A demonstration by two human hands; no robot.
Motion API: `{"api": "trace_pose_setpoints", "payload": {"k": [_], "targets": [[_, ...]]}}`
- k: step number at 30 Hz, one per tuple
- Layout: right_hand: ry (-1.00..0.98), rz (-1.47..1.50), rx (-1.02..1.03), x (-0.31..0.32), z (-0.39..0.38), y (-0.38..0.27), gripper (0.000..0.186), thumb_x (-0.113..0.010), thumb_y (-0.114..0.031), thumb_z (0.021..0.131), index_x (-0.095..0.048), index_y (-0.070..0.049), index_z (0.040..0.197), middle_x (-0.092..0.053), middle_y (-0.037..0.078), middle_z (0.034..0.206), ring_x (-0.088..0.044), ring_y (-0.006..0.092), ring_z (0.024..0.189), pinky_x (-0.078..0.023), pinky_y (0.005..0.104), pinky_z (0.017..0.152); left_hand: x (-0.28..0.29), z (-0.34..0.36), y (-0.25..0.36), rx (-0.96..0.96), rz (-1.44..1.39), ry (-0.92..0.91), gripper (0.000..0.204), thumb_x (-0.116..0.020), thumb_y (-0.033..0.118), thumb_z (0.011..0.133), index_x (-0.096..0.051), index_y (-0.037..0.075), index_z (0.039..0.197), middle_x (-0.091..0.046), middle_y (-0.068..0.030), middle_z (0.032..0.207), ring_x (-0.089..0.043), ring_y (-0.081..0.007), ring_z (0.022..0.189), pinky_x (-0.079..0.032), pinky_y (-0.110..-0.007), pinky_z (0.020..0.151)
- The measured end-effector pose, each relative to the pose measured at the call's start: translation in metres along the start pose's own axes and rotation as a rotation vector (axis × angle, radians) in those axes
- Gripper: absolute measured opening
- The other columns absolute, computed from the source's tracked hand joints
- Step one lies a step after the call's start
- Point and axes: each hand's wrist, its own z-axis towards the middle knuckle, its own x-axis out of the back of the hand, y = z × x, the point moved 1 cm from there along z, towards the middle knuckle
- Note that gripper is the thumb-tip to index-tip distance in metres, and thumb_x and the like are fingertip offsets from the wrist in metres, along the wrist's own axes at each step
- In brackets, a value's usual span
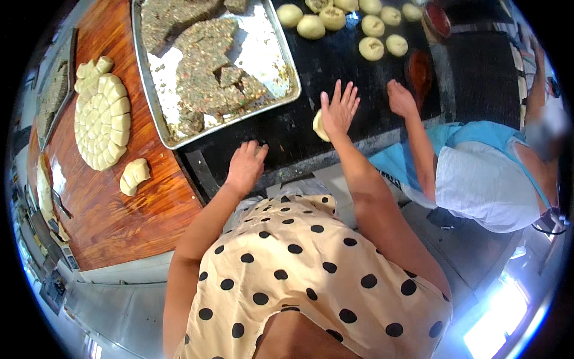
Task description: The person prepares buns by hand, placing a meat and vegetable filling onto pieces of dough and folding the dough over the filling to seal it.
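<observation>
My right hand (339,110) lies flat with its fingers spread, the palm pressing on a pale dough piece (319,127) on the black worktop (287,134). Part of that dough shows along the palm's left side; the hand hides the remainder. Over the worktop's near edge, left of the right hand, my left hand (246,164) is closed with bent fingers. Whether anything is inside it is hidden. Beyond it stands a metal tray (226,124) with slabs of speckled, minced filling (206,66). Round filled dough balls (311,27) sit farther back on the worktop.
Cut dough pieces (103,122) form a cluster on the wooden table (161,209) at left, with a small dough lump (135,176) nearby. At right, another person's hand (402,99) hovers close to a reddish-brown oval (420,75). A red-filled bowl (437,21) stands behind.
</observation>
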Motion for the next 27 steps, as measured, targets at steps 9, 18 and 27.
{"api": "trace_pose_setpoints", "payload": {"k": [9,18,27], "targets": [[0.180,-0.053,-0.037,0.002,0.023,-0.024,0.065,-0.037,-0.050,0.101,-0.035,-0.007,0.150,-0.024,0.028,0.155,-0.019,0.0430,0.146,-0.012,0.0536,0.118,0.002,-0.018,-0.005,-0.009,0.050,0.090,0.045,-0.063,0.007,0.075,-0.061,0.006,0.120,-0.057,-0.0151,0.114,-0.055,-0.0317,0.106,-0.047,-0.040,0.089],[0.127,-0.053,0.158,0.007,-0.018,-0.051,0.065,-0.047,-0.043,0.098,-0.037,0.000,0.146,-0.026,0.028,0.154,-0.024,0.0383,0.145,-0.013,0.0529,0.119,0.014,-0.014,-0.012,-0.011,0.094,0.144,0.052,-0.065,0.007,0.074,-0.058,0.004,0.125,-0.055,-0.0181,0.128,-0.052,-0.0340,0.119,-0.044,-0.042,0.100],[0.161,0.035,0.139,0.019,-0.042,-0.013,0.067,-0.048,-0.039,0.098,-0.029,-0.002,0.150,-0.019,0.028,0.157,-0.018,0.0401,0.147,-0.009,0.0542,0.119,0.022,-0.018,-0.004,-0.021,0.160,0.051,0.054,-0.067,0.014,0.082,-0.054,0.004,0.133,-0.042,-0.0225,0.144,-0.037,-0.0361,0.138,-0.024,-0.048,0.118]]}}
